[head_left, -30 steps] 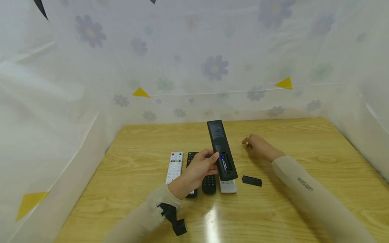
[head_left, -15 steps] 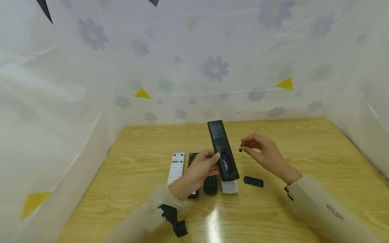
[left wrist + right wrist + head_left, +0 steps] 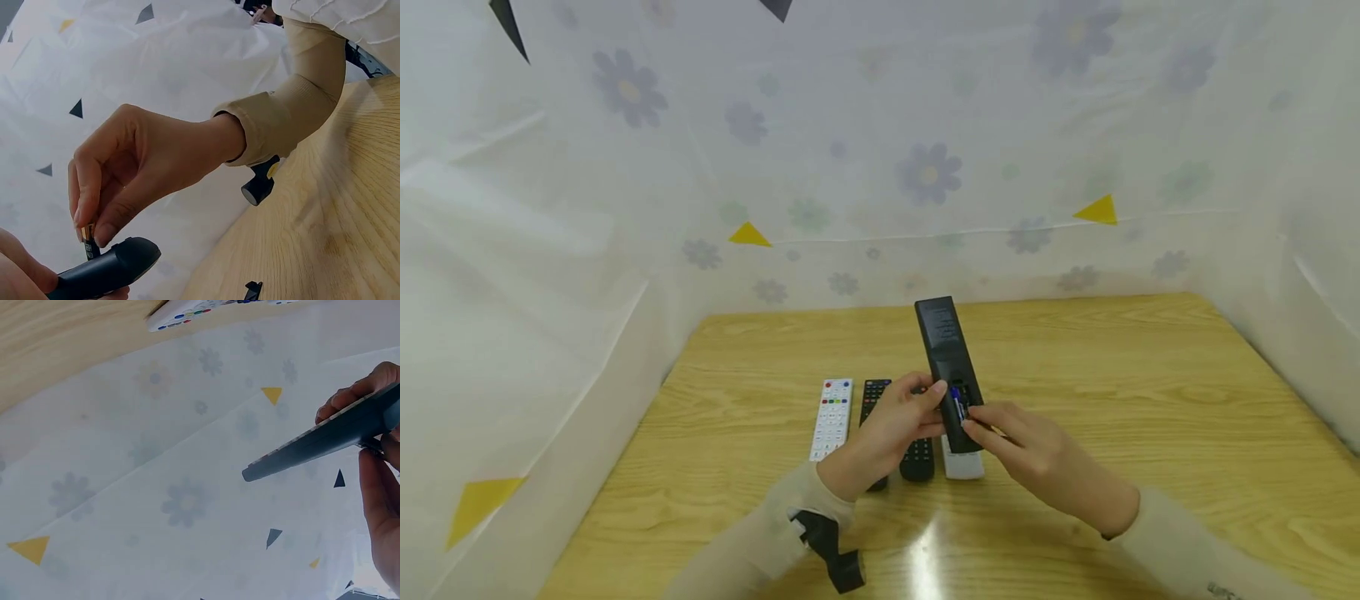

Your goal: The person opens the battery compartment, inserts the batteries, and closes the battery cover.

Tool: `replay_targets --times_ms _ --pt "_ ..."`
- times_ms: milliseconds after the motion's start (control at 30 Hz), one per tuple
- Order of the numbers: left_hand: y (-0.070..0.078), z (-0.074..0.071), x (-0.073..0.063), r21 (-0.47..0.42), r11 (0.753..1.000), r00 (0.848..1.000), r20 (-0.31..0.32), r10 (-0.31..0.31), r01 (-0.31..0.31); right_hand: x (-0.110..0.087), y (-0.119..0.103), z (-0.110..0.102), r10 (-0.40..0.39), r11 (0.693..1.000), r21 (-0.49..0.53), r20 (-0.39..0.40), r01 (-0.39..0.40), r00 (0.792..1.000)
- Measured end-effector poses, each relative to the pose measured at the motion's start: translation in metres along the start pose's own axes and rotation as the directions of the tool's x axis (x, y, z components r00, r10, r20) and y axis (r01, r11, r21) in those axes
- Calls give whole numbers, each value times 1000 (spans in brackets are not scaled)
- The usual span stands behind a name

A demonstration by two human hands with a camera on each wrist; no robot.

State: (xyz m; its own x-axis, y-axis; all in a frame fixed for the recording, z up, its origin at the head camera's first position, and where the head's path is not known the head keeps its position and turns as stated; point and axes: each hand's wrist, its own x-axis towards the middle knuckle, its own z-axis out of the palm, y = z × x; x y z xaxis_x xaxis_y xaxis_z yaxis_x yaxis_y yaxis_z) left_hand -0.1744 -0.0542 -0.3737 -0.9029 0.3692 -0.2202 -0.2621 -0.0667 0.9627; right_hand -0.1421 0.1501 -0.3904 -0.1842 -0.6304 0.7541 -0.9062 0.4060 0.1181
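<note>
My left hand [image 3: 887,429] grips a black remote control [image 3: 938,333], its back facing up and its battery compartment uncovered. A blue-and-white battery [image 3: 957,400] lies in that compartment. My right hand [image 3: 1045,454] is at the compartment's right side. In the left wrist view, the right hand's thumb and fingers pinch a black-and-copper battery [image 3: 91,245], whose lower end meets the remote. The battery stands tilted there; how deep it sits is hidden. In the right wrist view, the remote [image 3: 312,447] is seen edge-on, with fingers on both sides.
On the wooden table [image 3: 760,342] lie a white remote [image 3: 832,417], two black remotes [image 3: 916,458] partly behind my left hand, and a pale grey remote [image 3: 962,465]. A small black piece [image 3: 253,290] lies on the tabletop. Flower-patterned white sheeting [image 3: 850,183] encloses the back and sides.
My right hand has come from the far right of the table, carrying the battery left and down to the remote's compartment. It now hides the loose black cover. The left hand stays nearly still.
</note>
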Motion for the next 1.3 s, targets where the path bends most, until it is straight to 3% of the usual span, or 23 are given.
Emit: replay_targets --times_ms 100,333,467,533,567,600,667,700,767,833,900,933,1067,1133,1167,1233,1300 --pt "0 0 -1 6 1000 1000 1 12 -12 -4 -3 0 -11 1000 -23 48 12 999" --pt "-1 0 -1 1 1000 1000 5 24 -24 -8 -4 0 -40 997 -57 67 44 997" --pt "0 1 -2 -8 1000 1000 22 17 -17 -6 -4 3 87 996 20 34 -88 996" --pt "0 1 -3 -6 1000 1000 24 20 -20 -5 -4 3 192 980 53 3 -192 981" --pt "1 2 -3 -5 1000 1000 23 21 -21 -4 -4 4 263 961 83 1 -263 965" --pt "1 2 -3 -5 1000 999 24 24 -24 -3 -4 3 339 933 123 10 -337 941" --pt "1 2 -4 0 1000 999 22 26 -26 -2 -5 1 501 833 221 89 -507 861" --pt "1 3 -5 4 1000 999 21 29 -29 -1 -5 0 570 760 278 147 -587 808" --pt "1 3 -6 9 999 999 19 31 -32 1 -4 -2 679 586 358 272 -727 682" --pt "1 4 -6 12 999 999 16 37 -37 2 -3 -4 735 435 393 364 -810 571" --pt "1 5 -6 18 999 999 16 47 -47 4 -2 -4 766 340 408 402 -847 501" --pt "1 5 -6 19 998 999 16 51 -52 4 -1 -3 778 321 408 401 -854 484" --pt "1 5 -6 27 998 998 18 60 -61 4 -2 0 803 287 419 385 -861 455" --pt "1 5 -6 28 998 998 17 56 -56 3 -1 2 802 283 428 385 -858 457" --pt "1 4 -6 30 998 998 15 55 -56 2 0 2 794 292 430 389 -854 467" --pt "2 3 -6 33 998 998 3 57 -57 0 3 3 770 341 411 393 -845 502" --pt "2 2 -5 39 998 998 -17 59 -59 -4 8 2 740 426 366 385 -827 552"
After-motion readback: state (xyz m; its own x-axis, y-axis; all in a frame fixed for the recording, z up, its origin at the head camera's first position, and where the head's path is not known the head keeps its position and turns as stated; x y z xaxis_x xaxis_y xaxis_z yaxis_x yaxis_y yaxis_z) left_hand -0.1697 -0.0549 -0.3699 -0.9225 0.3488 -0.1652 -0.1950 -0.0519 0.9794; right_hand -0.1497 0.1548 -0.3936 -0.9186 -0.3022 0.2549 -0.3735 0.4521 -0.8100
